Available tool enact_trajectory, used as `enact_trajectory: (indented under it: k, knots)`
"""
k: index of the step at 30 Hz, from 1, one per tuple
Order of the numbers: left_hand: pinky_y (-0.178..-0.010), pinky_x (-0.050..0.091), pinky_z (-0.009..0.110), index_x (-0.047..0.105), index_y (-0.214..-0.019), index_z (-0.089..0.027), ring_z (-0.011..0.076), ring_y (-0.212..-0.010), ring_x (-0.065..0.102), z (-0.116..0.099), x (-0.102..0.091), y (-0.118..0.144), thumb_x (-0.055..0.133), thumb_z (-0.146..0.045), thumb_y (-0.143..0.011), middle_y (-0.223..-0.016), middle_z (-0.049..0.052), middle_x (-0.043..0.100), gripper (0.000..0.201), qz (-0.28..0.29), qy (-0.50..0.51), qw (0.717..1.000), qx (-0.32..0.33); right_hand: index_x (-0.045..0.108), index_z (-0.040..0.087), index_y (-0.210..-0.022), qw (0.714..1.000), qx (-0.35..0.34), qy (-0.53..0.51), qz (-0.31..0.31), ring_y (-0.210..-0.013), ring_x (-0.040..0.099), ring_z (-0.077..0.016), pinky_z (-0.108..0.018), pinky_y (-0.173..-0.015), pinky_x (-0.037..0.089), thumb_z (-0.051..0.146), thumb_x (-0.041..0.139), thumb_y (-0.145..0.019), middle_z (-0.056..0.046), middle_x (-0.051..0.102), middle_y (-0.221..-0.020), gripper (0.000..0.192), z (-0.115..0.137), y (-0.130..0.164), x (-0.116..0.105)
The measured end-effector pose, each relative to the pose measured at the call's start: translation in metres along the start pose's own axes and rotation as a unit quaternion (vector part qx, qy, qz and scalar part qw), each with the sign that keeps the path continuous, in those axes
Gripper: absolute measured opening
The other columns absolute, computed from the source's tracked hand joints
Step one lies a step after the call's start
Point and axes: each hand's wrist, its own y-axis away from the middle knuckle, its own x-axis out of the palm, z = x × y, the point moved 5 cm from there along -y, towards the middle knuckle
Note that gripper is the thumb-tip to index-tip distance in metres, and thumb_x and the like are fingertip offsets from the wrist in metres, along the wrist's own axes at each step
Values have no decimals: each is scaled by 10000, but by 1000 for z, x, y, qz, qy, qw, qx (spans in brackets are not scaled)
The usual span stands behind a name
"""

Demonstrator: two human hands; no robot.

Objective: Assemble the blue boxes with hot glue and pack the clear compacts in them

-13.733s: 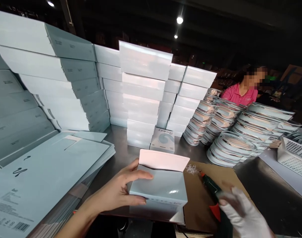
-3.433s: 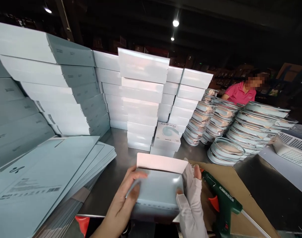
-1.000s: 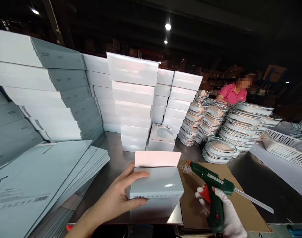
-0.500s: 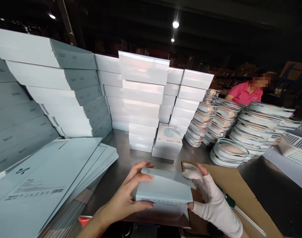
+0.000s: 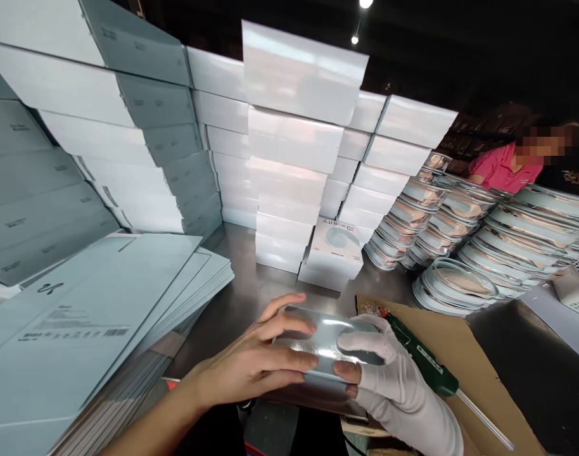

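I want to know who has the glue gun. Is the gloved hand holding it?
No, the glue gun lies on the cardboard while the right hand presses the box.

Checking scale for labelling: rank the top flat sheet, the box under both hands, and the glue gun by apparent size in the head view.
1. Top flat sheet, largest, though nearest the camera.
2. Box under both hands.
3. Glue gun, roughly alike the box and partly hidden, so unsure.
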Motion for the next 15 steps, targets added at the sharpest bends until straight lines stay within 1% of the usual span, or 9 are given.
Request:
enact_trajectory:
  k: [2,4,7,9,11,13,14,15]
  knots:
    - [-1173,423,584,813,-1127,-328,351,-1469,430,3,0,0,737,-264,-944,-1241,110,727,208,-1,0,1000,-5,636,387,-1343,999,7,-37,8,-1358,536,-270,-475,-1078,505,101,691,-898,-62,690,-1257,532,-4,7,-2]
    - [-1179,413,595,818,-1118,-342,351,-1483,429,4,0,0,734,-305,-946,-1278,110,734,195,0,7,1000,-12,659,404,-1323,995,32,-90,5,-1397,535,-287,-477,-1084,509,151,690,-928,-66,673,-1332,471,-10,14,-3]
    - [-1198,389,592,809,-1133,-361,326,-1386,568,4,-1,0,714,-316,-959,-1281,101,752,203,4,38,999,-12,715,421,-1248,986,75,-144,-34,-1324,623,-258,-387,-1039,548,232,694,-952,-60,673,-1361,351,-17,23,-4]
    - [-1203,387,586,804,-1143,-363,315,-1346,612,4,0,-1,706,-296,-967,-1280,96,757,213,3,64,998,-11,737,413,-1218,985,80,-144,-57,-1263,667,-235,-353,-1024,558,248,694,-956,-59,701,-1318,313,-17,25,-3]
    - [-1207,376,597,808,-1126,-369,321,-1370,592,6,2,-2,708,-291,-963,-1297,87,751,206,6,83,996,-25,734,405,-1233,987,72,-129,-67,-1266,661,-229,-356,-1040,551,221,685,-958,-59,716,-1290,335,-16,25,-1]
    - [-1199,380,609,823,-1078,-363,338,-1411,548,10,3,-3,714,-312,-953,-1314,89,741,174,5,95,994,-50,719,413,-1253,987,72,-129,-61,-1279,648,-215,-346,-1051,545,176,670,-957,-40,716,-1292,382,-15,26,1]
    - [-1184,396,612,832,-1044,-349,348,-1413,542,12,4,-2,716,-326,-948,-1299,97,744,153,-4,101,993,-61,709,418,-1266,986,80,-134,-54,-1307,628,-212,-340,-1064,536,179,669,-960,-29,699,-1331,391,-15,27,3]
    - [-1163,418,614,841,-1005,-329,359,-1392,560,15,3,0,723,-347,-940,-1262,109,757,136,-23,110,991,-72,683,426,-1301,983,94,-147,-61,-1358,588,-223,-351,-1087,522,230,684,-960,-20,654,-1411,393,-16,30,3]
